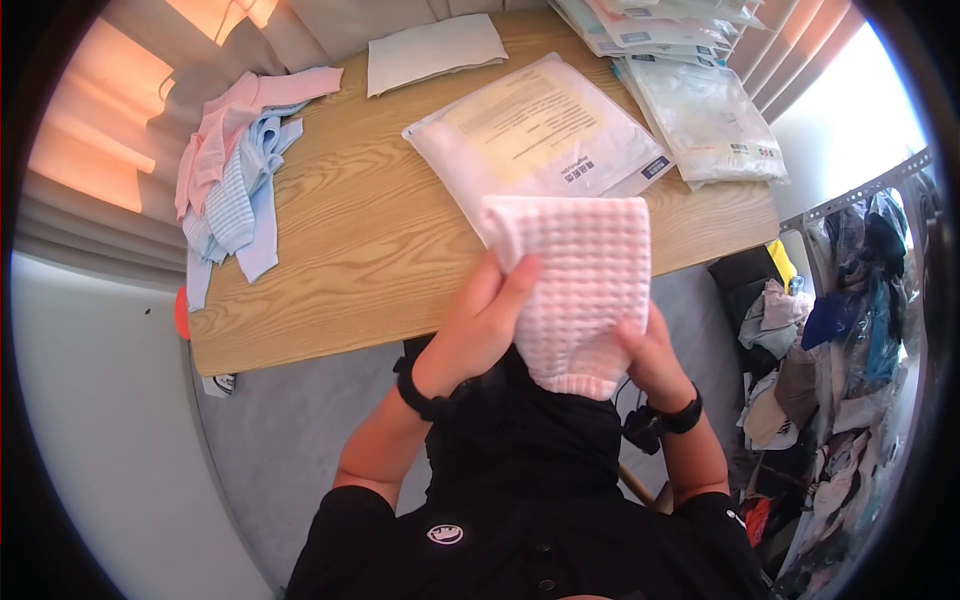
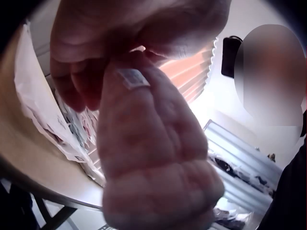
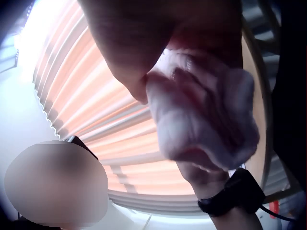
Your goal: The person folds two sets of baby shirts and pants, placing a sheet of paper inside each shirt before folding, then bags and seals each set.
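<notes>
A folded pink-and-white checked, waffle-textured garment is held up in front of the body, over the table's front edge. My left hand grips its left side, thumb on the front face and fingers behind. At the lower right my right hand pinches it, thumb also in front. The left wrist view shows the same garment from its edge, thick with layers, with a small pale label near the fingers. In the right wrist view its folds hang below the hand.
On the wooden table lies a printed plastic package behind the garment. Pink and blue clothes heap at the left, a folded white cloth at the back. Bagged packages stack at the right. A rack with clothes stands at far right.
</notes>
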The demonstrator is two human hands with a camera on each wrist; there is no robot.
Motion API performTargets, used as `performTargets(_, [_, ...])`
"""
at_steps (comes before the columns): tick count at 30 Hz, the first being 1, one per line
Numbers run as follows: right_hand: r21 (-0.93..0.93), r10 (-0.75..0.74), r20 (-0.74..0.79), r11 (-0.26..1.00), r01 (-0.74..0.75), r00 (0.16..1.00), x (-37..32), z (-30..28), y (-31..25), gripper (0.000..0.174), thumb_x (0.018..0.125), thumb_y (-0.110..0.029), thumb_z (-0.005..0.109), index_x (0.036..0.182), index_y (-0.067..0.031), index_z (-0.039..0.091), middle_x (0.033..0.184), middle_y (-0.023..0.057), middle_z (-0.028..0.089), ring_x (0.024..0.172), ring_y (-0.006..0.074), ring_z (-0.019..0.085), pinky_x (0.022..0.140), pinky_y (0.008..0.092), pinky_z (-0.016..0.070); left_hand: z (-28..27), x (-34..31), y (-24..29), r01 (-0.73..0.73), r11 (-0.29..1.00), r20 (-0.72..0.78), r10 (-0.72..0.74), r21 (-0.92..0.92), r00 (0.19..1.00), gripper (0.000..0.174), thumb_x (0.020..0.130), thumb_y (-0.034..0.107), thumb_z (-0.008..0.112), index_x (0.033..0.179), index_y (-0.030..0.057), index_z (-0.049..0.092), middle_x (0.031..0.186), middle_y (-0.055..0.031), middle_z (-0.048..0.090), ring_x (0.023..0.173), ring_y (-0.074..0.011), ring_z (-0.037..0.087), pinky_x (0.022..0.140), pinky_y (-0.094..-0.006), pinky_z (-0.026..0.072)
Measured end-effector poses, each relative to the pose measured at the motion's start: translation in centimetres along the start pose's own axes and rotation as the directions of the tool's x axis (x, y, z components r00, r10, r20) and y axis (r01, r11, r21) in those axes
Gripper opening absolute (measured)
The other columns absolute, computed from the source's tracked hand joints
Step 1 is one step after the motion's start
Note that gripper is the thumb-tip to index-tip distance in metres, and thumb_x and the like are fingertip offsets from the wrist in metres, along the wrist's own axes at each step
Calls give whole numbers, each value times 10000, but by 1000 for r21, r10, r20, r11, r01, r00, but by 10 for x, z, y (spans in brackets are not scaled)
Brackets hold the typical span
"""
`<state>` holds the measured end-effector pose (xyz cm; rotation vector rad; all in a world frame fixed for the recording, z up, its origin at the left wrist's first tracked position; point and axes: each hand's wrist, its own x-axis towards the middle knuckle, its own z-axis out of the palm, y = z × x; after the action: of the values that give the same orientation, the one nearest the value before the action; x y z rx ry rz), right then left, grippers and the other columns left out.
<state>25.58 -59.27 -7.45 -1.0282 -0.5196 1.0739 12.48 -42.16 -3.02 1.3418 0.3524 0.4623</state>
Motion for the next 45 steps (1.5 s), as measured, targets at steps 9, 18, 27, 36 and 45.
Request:
performTargets(9, [141,-176,-295,964,226,939,-11,-40,-23,409,956,-138,549,1317,21,442,1248,160,586,1100,226,624,929,367,525,-14,78,-6,-338,712,342,145,616,929,359,944,156,576,1254,-22,536,1286,-184,549,1211,-286,524,1044,-390,395])
performTargets(18, [139,-209,-234,959,245,950,-6,-63,-12,481,937,-71,570,1379,13,400,1312,144,550,1173,214,569,986,358,474,-11,97,-42,-373,-116,391,273,920,879,401,789,44,622,1185,39,553,1166,-129,594,1062,-306,597,843,-388,527])
performTargets(27, [77,-221,-45,972,224,974,-1,-56,-16,570,890,-18,626,1413,-11,398,1332,101,552,1208,177,534,1025,335,418,-30,110,-22,-366,-202,412,281,908,867,78,821,87,607,896,70,593,848,-70,608,815,-251,636,626,-362,531])
performTargets(36, [-135,-135,84,980,146,987,46,-17,-30,441,928,-93,609,1329,24,466,1208,78,598,1101,131,553,953,299,450,-10,78,57,-372,392,138,509,841,849,159,886,64,627,1024,-9,659,896,-114,636,714,-200,637,640,-286,513])
performTargets(45, [96,-37,-86,994,45,996,50,-7,-24,358,946,-129,580,1242,64,525,1113,120,642,968,157,631,845,296,520,-5,39,57,-488,25,404,527,872,748,209,861,21,629,1068,2,652,937,-145,627,795,-305,606,699,-348,498])
